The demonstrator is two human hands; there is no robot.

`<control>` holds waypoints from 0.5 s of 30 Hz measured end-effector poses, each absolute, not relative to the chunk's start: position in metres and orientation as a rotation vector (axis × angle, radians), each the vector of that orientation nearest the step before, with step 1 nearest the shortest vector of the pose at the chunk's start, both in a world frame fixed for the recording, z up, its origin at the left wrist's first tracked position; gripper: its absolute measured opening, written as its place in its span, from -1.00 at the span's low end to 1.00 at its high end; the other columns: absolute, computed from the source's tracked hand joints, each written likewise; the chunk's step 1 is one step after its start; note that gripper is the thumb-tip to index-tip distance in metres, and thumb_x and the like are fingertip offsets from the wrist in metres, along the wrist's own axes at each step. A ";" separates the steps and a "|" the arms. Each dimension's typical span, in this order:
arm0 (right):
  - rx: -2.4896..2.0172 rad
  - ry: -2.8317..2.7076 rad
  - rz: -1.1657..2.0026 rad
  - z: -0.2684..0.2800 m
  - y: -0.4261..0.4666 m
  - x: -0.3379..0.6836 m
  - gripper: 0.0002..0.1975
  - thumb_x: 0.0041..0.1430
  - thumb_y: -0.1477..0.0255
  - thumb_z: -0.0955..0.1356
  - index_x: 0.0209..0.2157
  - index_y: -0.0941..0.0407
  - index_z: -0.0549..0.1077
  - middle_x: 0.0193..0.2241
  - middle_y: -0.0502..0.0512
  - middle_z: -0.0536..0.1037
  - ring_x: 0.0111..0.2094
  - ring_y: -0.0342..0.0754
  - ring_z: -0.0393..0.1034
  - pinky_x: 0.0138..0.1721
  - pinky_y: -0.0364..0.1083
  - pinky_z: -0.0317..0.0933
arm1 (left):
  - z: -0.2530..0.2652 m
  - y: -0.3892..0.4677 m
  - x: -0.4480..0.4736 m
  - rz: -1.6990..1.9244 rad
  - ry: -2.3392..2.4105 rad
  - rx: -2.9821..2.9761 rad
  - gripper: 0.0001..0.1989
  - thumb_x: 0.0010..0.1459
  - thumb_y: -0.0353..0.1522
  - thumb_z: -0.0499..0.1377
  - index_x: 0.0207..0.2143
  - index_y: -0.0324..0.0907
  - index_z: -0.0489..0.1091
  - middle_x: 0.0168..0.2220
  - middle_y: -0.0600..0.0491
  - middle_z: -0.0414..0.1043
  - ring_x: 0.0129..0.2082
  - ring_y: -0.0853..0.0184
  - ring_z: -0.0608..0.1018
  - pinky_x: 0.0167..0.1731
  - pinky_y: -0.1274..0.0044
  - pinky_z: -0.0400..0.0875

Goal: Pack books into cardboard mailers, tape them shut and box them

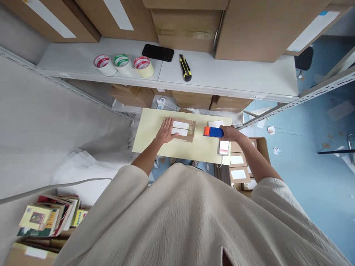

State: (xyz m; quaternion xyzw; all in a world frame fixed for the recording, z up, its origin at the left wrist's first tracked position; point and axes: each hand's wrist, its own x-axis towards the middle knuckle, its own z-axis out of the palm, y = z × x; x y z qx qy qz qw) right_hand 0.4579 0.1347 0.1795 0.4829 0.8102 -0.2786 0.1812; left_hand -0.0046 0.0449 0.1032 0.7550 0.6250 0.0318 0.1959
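A small brown cardboard box (pixel 190 138) with white labels and shiny tape at its right end lies on the pale yellow tabletop (pixel 149 142). My left hand (pixel 165 131) rests flat on the box's left end, fingers stretched out. To the right of the box, my right hand (pixel 229 133) is wrapped round a blue and orange tape dispenser (pixel 215 132), which is apart from the box. White paper (pixel 215 123) lies partly behind the dispenser. Below it is a phone (pixel 223 147) with a lit screen and a cable.
On the grey shelf (pixel 235 77) above are three tape rolls (pixel 143 66), a black phone (pixel 158 52) and a yellow-black box cutter (pixel 185 68). Large cartons (pixel 188 29) stand behind them. An open carton (pixel 262 147) of labelled boxes sits right; books (pixel 50 218) are piled lower left.
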 end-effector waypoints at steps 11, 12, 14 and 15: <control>1.439 2.225 -0.961 0.140 0.136 0.458 -0.42 0.19 0.23 0.60 0.18 0.02 0.49 0.00 0.28 0.75 -0.08 0.27 0.66 -0.10 0.06 0.41 | 0.119 0.041 0.028 0.030 1.872 2.111 0.12 0.34 -0.16 0.21 0.78 -0.28 -0.20 0.80 -0.17 -0.27 0.79 -0.15 -0.20 0.73 -0.05 -0.37; 1.442 2.223 -0.979 0.138 0.136 0.458 -0.42 0.20 0.22 0.60 0.19 0.02 0.49 0.00 0.28 0.75 -0.09 0.25 0.66 -0.14 0.04 0.41 | 0.119 0.040 0.032 0.030 1.880 2.108 0.12 0.33 -0.18 0.21 0.78 -0.27 -0.19 0.79 -0.16 -0.25 0.79 -0.14 -0.20 0.73 -0.06 -0.38; 1.440 2.229 -0.992 0.137 0.135 0.457 -0.43 0.21 0.23 0.61 0.20 0.03 0.49 0.02 0.28 0.75 -0.09 0.23 0.66 -0.18 0.01 0.41 | 0.117 0.038 0.038 0.034 1.899 2.092 0.10 0.33 -0.20 0.20 0.78 -0.26 -0.17 0.79 -0.14 -0.22 0.79 -0.12 -0.18 0.73 -0.05 -0.38; 1.438 2.229 -0.988 0.137 0.135 0.456 -0.43 0.22 0.24 0.61 0.20 0.04 0.50 0.03 0.28 0.75 -0.08 0.23 0.66 -0.18 0.00 0.41 | 0.115 0.036 0.040 0.043 1.906 2.083 0.06 0.36 -0.19 0.17 0.78 -0.25 -0.15 0.79 -0.14 -0.21 0.79 -0.11 -0.17 0.73 -0.05 -0.36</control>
